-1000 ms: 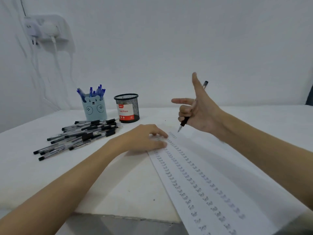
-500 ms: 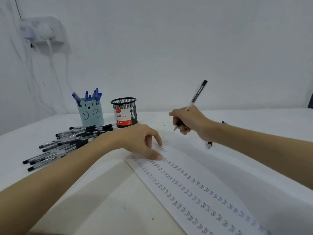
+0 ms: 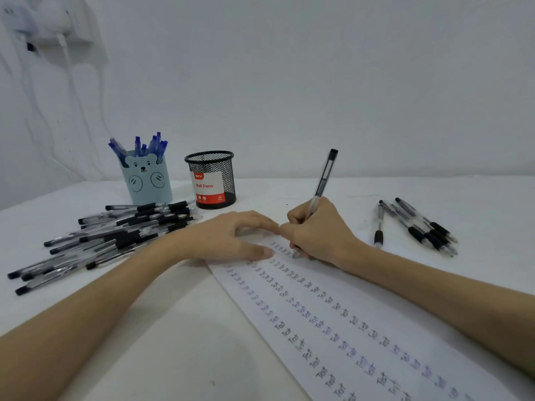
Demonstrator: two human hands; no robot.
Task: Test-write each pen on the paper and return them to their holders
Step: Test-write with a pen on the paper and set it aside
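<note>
- Since half a second ago, my right hand (image 3: 315, 230) has dropped from just above the sheet until the pen (image 3: 320, 195) touches the paper (image 3: 333, 314); the left hand (image 3: 231, 237) has flattened.
- I see the right hand curled round the pen barrel, fingers closed on it, wrist resting on the paper, the black cap end tilted up and away from me.
- The pen tip sits just below those fingers, at the far end of one written row.
- My left hand lies palm down with straight fingers pressing the paper's far edge, fingertips just beside the right hand.
- Left of the paper I count two holders: a blue bear cup (image 3: 146, 180) with several blue pens, and a black mesh cup (image 3: 211, 180).
- A loose pile of black pens (image 3: 115, 235) lies left of the paper; I cannot count it exactly.
- Right of the paper lie about five more black pens (image 3: 417, 227).
</note>
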